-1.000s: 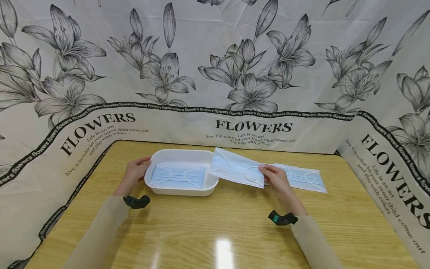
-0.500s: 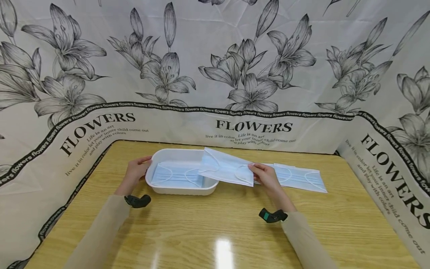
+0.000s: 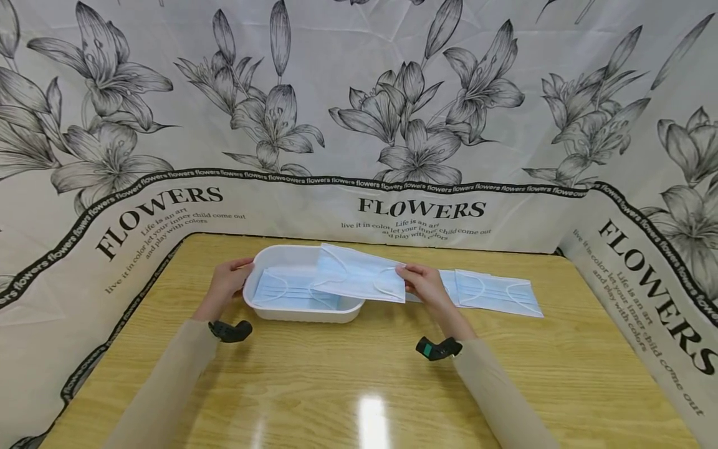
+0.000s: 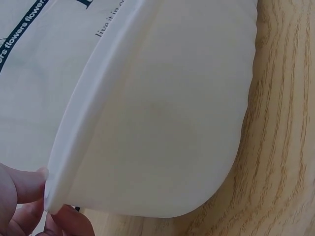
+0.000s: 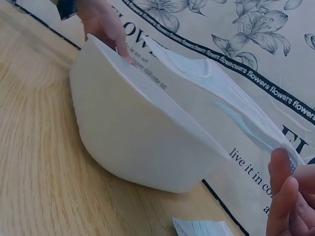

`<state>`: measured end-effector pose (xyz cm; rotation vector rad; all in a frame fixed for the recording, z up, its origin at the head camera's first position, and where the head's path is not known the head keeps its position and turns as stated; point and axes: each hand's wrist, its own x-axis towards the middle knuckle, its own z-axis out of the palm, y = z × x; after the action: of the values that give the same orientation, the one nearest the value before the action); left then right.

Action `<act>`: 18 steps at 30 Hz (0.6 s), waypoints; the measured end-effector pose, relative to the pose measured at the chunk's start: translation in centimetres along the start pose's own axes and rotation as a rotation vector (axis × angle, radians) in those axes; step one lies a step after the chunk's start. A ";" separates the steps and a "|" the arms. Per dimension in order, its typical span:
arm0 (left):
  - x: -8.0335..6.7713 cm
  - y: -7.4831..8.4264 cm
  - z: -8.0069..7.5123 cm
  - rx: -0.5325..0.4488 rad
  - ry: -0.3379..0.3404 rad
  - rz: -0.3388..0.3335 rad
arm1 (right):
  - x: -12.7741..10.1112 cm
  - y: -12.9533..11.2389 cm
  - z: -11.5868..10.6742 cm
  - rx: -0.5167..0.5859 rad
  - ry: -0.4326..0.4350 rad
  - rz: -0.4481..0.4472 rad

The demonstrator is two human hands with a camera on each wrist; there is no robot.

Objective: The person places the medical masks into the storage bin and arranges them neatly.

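Note:
In the head view a white plastic tub stands on the table, with a blue face mask lying flat inside. My left hand grips the tub's left rim; the left wrist view shows thumb and fingers pinching that rim. With fingertips, my right hand pinches the right edge of another face mask, held over the tub's right part. The right wrist view shows this mask raised above the rim. Part of the mask in the tub is hidden beneath it.
More face masks lie overlapping on the table to the right, partly behind the right hand. A flower-printed cloth hangs along the table's back and sides. Dark wrist straps sit on both arms.
My right hand has moved left, carrying its mask from beside the tub's right edge to over its right part. The left hand stays on the rim.

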<state>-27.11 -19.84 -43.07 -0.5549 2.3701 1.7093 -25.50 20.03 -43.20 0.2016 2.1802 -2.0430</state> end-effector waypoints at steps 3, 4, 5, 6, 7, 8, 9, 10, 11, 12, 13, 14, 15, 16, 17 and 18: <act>0.5 -0.1 0.1 0.001 0.006 -0.005 | 0.3 -0.3 0.6 -0.006 -0.008 0.010; 0.8 -0.2 0.1 0.004 0.005 -0.007 | 0.4 -0.4 0.7 -0.012 -0.010 0.013; 0.9 -0.2 0.2 0.005 0.005 -0.012 | 0.4 -0.5 0.9 -0.017 -0.013 0.013; 1.0 -0.2 0.2 0.006 -0.001 -0.010 | 0.5 -0.6 1.1 -0.020 -0.012 0.013; 1.2 -0.3 0.2 0.008 -0.008 -0.008 | 0.6 -0.7 1.3 -0.024 -0.011 0.013; 1.3 -0.2 0.3 0.010 -0.002 -0.013 | 0.7 -0.8 1.5 -0.026 -0.007 0.011; 1.3 -0.2 0.3 0.016 -0.007 -0.004 | 0.8 -1.0 1.7 -0.032 -0.005 0.010; 1.3 -0.1 0.4 0.017 -0.009 0.000 | 0.9 -1.1 2.0 -0.036 -0.002 0.009; 1.2 -0.1 0.3 0.018 -0.015 0.009 | 1.0 -1.2 2.2 -0.040 -0.002 0.008; 1.2 0.0 0.3 0.021 -0.019 0.019 | 1.1 -1.3 2.5 -0.044 -0.003 0.010; 1.2 0.0 0.3 0.020 -0.013 0.015 | 1.2 -1.4 2.8 -0.049 -0.006 0.011; 1.0 0.0 0.3 0.020 -0.011 0.014 | 1.2 -1.5 3.1 -0.059 -0.014 0.009; 1.0 0.0 0.2 0.024 -0.016 0.021 | 1.3 -1.7 3.4 -0.068 -0.025 0.008; 0.9 -0.1 0.1 0.022 -0.014 0.014 | 1.3 -1.7 3.7 -0.072 -0.037 0.007; 0.8 -0.1 0.0 0.022 -0.009 0.007 | 1.4 -1.9 4.0 -0.079 -0.054 0.005; 0.8 -0.1 0.0 0.020 0.000 -0.005 | 1.4 -2.0 4.4 -0.087 -0.067 0.001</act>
<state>-27.82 -20.08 -43.48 -0.5566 2.3812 1.6812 -27.21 15.56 -41.83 0.1216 2.2221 -1.9205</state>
